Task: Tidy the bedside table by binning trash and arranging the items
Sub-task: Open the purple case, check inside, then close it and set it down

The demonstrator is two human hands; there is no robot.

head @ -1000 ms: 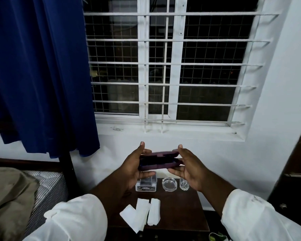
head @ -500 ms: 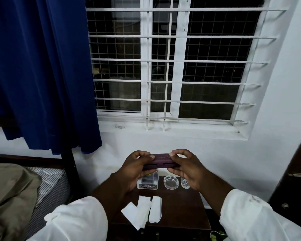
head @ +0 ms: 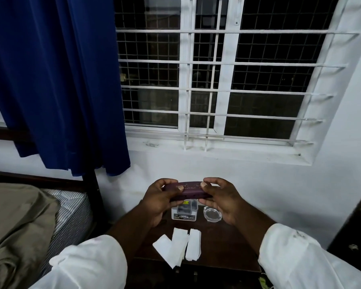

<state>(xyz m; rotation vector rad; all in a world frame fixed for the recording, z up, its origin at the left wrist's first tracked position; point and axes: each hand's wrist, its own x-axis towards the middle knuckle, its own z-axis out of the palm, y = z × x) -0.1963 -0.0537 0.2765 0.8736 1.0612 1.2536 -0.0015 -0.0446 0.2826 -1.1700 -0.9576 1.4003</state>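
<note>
— Since a second ago the case (head: 189, 189) has gone from gaping to closed, and both sets of fingers have curled onto it?
— Yes. Nearest, below the fingers, three white papers (head: 176, 246) lie on the table (head: 223, 247), the left two overlapping. Above them the left hand (head: 159, 202) grips the case's left end, thumb on the lid; the right hand (head: 223, 201) grips the right end the same way.
— And the case?
— Held level between both hands, in the air over the table's far edge.
— Beyond the fingers?
— Just under the case, a clear box (head: 184, 213); under the right fingers, a glass dish (head: 212, 213). Farther off, a barred window (head: 225, 80), and up left of the left fingers, a blue curtain (head: 61, 80).
</note>
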